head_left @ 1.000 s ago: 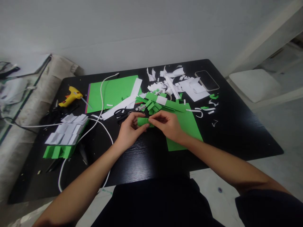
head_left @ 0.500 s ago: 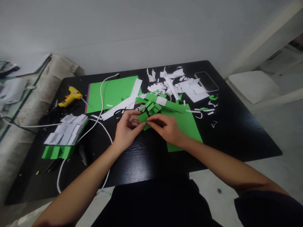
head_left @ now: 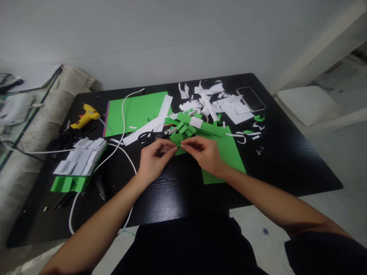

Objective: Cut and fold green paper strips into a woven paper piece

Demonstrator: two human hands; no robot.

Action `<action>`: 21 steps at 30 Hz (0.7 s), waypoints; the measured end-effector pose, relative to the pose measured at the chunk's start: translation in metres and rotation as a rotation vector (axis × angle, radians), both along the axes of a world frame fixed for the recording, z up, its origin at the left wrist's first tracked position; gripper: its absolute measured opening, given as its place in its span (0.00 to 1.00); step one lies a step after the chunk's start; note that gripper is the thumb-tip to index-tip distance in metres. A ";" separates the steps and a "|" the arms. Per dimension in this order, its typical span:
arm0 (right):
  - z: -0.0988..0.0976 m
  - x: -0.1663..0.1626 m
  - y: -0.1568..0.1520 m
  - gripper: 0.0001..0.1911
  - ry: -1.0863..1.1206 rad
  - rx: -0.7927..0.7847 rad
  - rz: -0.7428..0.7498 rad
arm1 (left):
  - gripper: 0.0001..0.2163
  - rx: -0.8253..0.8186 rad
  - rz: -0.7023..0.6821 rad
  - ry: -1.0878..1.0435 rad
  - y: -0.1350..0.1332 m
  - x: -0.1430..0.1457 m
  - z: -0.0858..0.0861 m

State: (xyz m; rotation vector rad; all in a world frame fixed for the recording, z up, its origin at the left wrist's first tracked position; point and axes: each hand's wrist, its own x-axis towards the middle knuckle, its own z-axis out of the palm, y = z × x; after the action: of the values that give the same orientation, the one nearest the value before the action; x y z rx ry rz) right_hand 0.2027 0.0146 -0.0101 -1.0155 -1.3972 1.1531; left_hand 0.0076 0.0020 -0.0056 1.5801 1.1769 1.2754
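Observation:
Between my two hands is a small piece of green paper (head_left: 176, 140) with a crease across it. My left hand (head_left: 157, 158) pinches its left side between thumb and fingers. On the other side, my right hand (head_left: 204, 154) pinches it with thumb and forefinger. Just beyond the fingertips lies a heap of folded green paper pieces (head_left: 185, 128). Black-handled scissors (head_left: 151, 135) rest beside that heap, partly covered by it. Under my right wrist is a green sheet (head_left: 223, 152).
A yellow glue gun (head_left: 87, 116) and a block of folded white and green paper (head_left: 82, 160) lie at the left. A white cable (head_left: 124, 114) loops across the table. White paper scraps (head_left: 200, 101) and a phone (head_left: 251, 99) are at the back right.
The green piece has tipped flatter and away from me. My left fingers have curled in lower, uncovering more of the scissors. My right hand has shifted slightly right.

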 end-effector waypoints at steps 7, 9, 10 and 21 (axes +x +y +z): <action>0.002 0.000 0.000 0.06 0.012 -0.007 0.000 | 0.03 -0.015 0.023 -0.033 0.000 0.001 0.001; 0.003 0.000 0.000 0.06 0.011 -0.007 -0.004 | 0.03 -0.005 0.026 -0.038 0.000 0.001 0.001; 0.003 0.000 0.000 0.06 0.011 -0.005 -0.007 | 0.03 0.000 0.026 -0.041 0.000 0.001 0.001; 0.002 -0.002 -0.003 0.08 0.024 -0.030 0.008 | 0.03 0.001 0.025 -0.008 -0.001 0.003 0.005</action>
State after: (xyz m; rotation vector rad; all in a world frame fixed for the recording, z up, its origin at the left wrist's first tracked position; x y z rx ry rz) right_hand 0.2012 0.0117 -0.0085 -1.0152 -1.3699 1.1916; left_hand 0.0107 0.0012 -0.0009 1.5646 1.1946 1.2970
